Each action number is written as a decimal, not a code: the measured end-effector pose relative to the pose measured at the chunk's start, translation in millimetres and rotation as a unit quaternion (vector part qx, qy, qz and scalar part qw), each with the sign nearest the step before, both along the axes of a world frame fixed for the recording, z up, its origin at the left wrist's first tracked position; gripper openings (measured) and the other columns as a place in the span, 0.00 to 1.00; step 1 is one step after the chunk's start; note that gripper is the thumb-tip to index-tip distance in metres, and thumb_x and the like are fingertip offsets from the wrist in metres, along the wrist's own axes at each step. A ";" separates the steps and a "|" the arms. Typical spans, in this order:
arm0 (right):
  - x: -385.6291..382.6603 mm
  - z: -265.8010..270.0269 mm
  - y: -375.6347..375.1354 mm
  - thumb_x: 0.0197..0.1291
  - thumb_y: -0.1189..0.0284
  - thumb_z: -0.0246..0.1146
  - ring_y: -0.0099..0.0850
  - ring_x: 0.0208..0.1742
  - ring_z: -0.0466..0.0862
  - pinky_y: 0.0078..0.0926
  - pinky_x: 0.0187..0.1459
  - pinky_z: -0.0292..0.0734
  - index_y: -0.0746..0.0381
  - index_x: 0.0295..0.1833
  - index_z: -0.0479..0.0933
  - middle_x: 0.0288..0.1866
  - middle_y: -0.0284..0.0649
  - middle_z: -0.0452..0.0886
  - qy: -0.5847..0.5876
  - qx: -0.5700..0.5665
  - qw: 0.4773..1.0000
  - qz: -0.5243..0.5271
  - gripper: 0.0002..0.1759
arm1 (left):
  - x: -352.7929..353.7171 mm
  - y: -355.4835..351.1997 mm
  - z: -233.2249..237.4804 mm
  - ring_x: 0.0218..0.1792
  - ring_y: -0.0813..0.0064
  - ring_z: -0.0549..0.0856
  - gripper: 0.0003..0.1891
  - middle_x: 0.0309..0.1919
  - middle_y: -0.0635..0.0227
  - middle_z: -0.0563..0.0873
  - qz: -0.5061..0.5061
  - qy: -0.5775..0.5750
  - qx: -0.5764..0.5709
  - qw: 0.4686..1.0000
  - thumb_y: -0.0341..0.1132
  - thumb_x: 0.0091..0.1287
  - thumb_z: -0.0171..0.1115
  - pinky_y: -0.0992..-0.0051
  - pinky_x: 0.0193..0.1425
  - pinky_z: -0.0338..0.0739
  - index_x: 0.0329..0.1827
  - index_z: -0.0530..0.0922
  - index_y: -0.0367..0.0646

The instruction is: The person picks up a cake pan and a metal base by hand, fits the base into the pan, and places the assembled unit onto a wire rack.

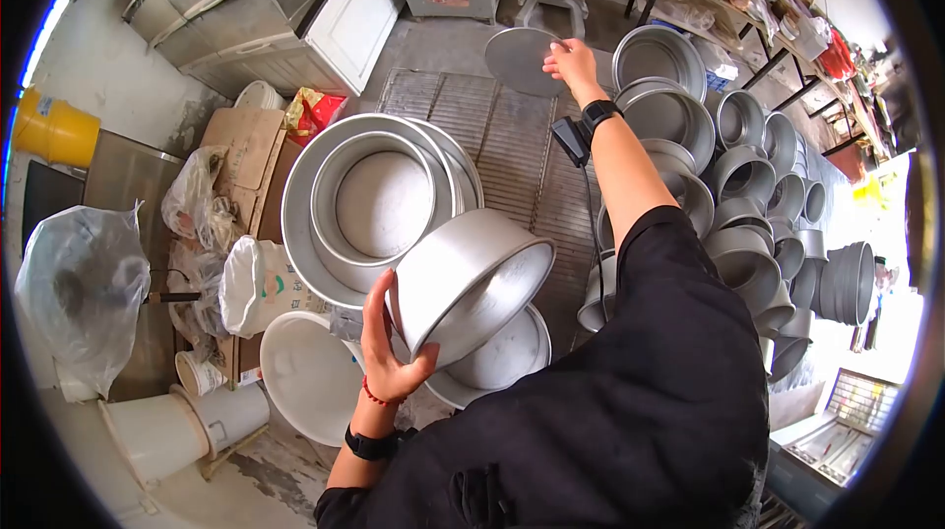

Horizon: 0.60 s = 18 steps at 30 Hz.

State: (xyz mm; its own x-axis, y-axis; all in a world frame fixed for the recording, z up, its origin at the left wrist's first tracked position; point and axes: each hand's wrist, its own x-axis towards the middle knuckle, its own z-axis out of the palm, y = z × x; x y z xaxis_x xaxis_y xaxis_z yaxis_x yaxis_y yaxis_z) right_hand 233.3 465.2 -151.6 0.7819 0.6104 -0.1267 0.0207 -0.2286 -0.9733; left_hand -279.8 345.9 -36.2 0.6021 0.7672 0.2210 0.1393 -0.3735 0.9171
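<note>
My left hand grips the wall of a round metal cake pan, which is tilted on its side so its opening faces down and right. Out ahead, my right hand pinches the edge of a flat round metal disc above the floor grating. Just beyond the tilted pan, a smaller pan sits nested inside a larger pan. Another pan lies below the tilted one, partly covered by it.
Stacked metal pans crowd the right side, near my right arm. Metal grating covers the floor ahead. At left stand a white bucket, cardboard and plastic bags. A shelf table runs along the far right.
</note>
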 end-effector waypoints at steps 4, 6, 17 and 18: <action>10.8 -1.1 1.5 0.64 0.71 0.60 0.32 0.28 0.89 0.25 0.24 0.80 0.63 0.75 0.57 0.37 0.45 0.85 0.010 -0.064 0.998 -0.005 0.35 | 1.2 -0.1 0.2 0.72 0.58 0.70 0.51 0.70 0.52 0.69 0.005 -0.006 -0.029 1.000 0.37 0.45 0.68 0.62 0.74 0.64 0.76 0.59 0.31; 19.6 -8.9 1.0 0.63 0.72 0.60 0.32 0.28 0.88 0.25 0.23 0.80 0.61 0.80 0.48 0.38 0.45 0.84 0.012 -0.095 0.995 -0.010 0.42 | 0.0 -0.6 -1.3 0.72 0.58 0.69 0.51 0.71 0.52 0.68 0.008 -0.002 -0.018 1.000 0.37 0.45 0.68 0.62 0.75 0.63 0.76 0.58 0.31; 24.9 -5.4 5.5 0.61 0.71 0.64 0.37 0.34 0.87 0.34 0.34 0.82 0.58 0.81 0.34 0.47 0.52 0.79 0.081 -0.085 0.993 0.033 0.54 | 6.2 -1.2 5.0 0.72 0.60 0.68 0.50 0.70 0.53 0.68 0.026 -0.016 -0.058 0.998 0.36 0.45 0.67 0.63 0.76 0.61 0.76 0.58 0.31; 24.5 -5.9 4.8 0.60 0.71 0.64 0.35 0.32 0.87 0.32 0.31 0.82 0.59 0.81 0.34 0.44 0.49 0.80 0.077 -0.083 0.993 0.030 0.54 | 6.7 -1.6 6.6 0.72 0.60 0.68 0.50 0.70 0.53 0.68 0.027 -0.013 -0.059 0.998 0.36 0.45 0.67 0.63 0.76 0.61 0.76 0.58 0.31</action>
